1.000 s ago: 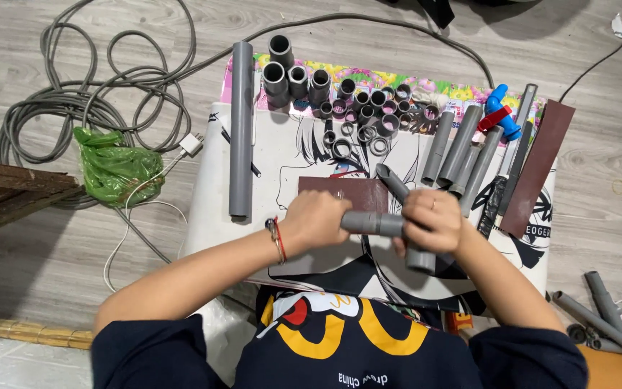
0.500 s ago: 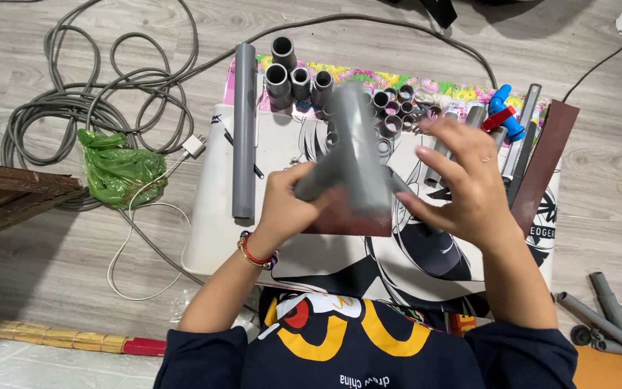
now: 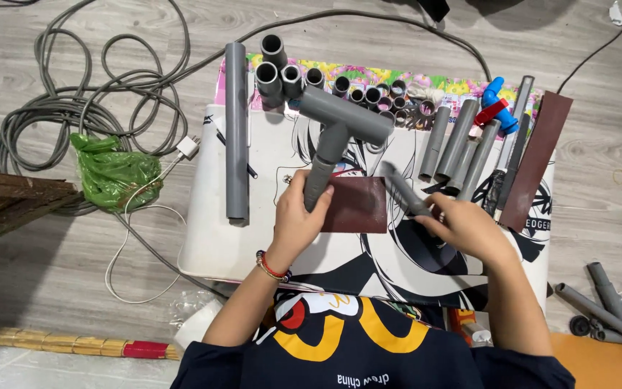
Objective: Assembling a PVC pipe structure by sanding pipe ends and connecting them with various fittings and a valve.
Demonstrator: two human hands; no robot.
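My left hand (image 3: 298, 216) is closed around the lower stem of a grey T-shaped pipe assembly (image 3: 338, 126), which I hold raised above the white printed board (image 3: 214, 238) that serves as my table. The stem runs up from my fist to the cross-piece — a thicker grey tube lying slantwise, its right end near the row of small fittings. A beaded bracelet (image 3: 271, 268) sits on that wrist.

My right hand (image 3: 469, 227) is curled shut on one end of a short grey pipe (image 3: 406, 191); the free end points up and to the left, toward the stem but apart from it. Between my two hands, flat on the board, lies a dark brown sheet of sandpaper (image 3: 358, 205).

Observed around the work area:
- one long grey pipe (image 3: 236, 130) lying straight along the left side of the board;
- a cluster of short pipe sockets and rings (image 3: 340, 85) along the far edge;
- several medium grey pipes (image 3: 462, 144) laid slantwise at right, with a blue and red valve (image 3: 497, 109) just beyond them;
- a long brown strip (image 3: 538, 158) at the right edge.

On the wooden floor at left — a coil of grey cable (image 3: 73, 94) and a crumpled green plastic bag (image 3: 113, 171). More grey pipe offcuts (image 3: 602, 306) lie on the floor at lower right.
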